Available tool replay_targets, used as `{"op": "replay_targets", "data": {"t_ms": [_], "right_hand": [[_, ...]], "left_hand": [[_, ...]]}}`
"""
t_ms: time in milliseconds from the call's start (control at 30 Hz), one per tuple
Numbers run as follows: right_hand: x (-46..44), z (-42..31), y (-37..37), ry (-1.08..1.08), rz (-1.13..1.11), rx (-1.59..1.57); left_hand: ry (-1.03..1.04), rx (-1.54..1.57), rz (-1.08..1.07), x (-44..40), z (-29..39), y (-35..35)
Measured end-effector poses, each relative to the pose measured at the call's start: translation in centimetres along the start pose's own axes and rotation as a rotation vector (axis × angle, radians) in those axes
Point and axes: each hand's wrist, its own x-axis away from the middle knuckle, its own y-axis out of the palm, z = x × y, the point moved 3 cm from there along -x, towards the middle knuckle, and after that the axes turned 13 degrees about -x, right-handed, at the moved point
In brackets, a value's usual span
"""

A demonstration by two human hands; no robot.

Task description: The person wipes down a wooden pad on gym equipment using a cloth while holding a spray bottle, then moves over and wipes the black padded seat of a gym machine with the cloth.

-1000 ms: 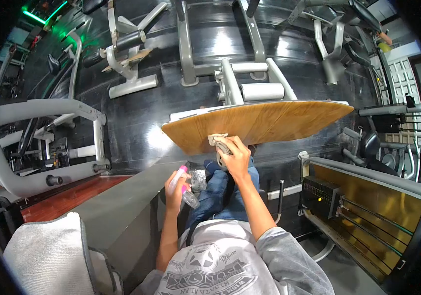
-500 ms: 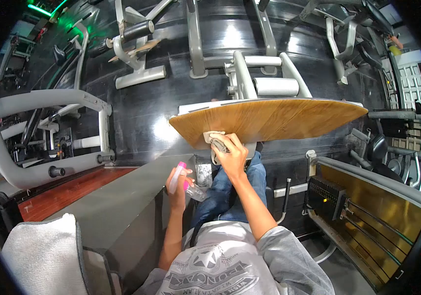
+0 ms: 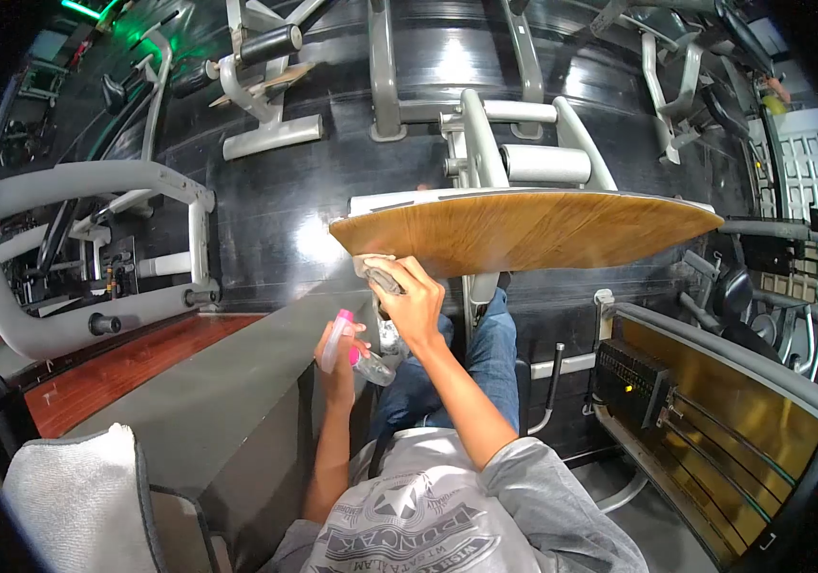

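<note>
Bunched in my right hand (image 3: 414, 301) is a greyish cloth (image 3: 383, 277), its fingers closed around it. The cloth meets the lower left edge of a curved wooden panel (image 3: 533, 229) with brown grain. My left hand (image 3: 337, 358) grips a clear spray bottle (image 3: 371, 367) with a pink and clear top, tilted, in front of my left thigh. The bottle is apart from the panel, below and left of my right hand.
A grey box-like bench (image 3: 208, 382) stands on my left, with a light towel (image 3: 79, 492) near it. Grey tubular frames (image 3: 94, 177) rise at the left. A weight-stack machine (image 3: 714, 420) is at the right. A padded roller (image 3: 547, 164) sits behind the panel.
My right hand has slid left and slightly down with the cloth, from the panel's face to its lower left edge. My left hand with the bottle has shifted slightly left.
</note>
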Motion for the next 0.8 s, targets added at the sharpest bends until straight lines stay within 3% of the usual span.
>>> {"op": "replay_targets", "data": {"t_ms": [67, 167, 267, 433, 600, 733, 800], "right_hand": [[0.6, 1.5, 0.5, -0.009, -0.007, -0.002], [3.3, 6.5, 1.3, 0.155, -0.129, 0.162], [5.1, 10.0, 0.1, 0.192, -0.081, 0.235], [4.2, 8.4, -3.2, 0.148, 0.102, 0.102], [2.8, 5.0, -2.6, 0.136, 0.146, 0.018], [3.9, 5.8, 1.7, 0.125, 0.029, 0.008], [4.3, 7.2, 3.1, 0.228, -0.119, 0.079]], "left_hand": [[-0.021, 0.014, 0.002, -0.1, -0.2, 0.0], [0.020, -0.009, -0.006, -0.2, -0.3, -0.2], [0.011, 0.018, 0.009, -0.2, 0.0, -0.2], [0.030, 0.020, 0.009, -0.5, -0.2, -0.3], [0.000, 0.014, 0.014, -0.3, -0.3, -0.4], [-0.024, 0.031, 0.030, -0.3, -0.8, -0.5], [-0.024, 0.015, 0.021, -0.3, -0.8, -0.5]]}}
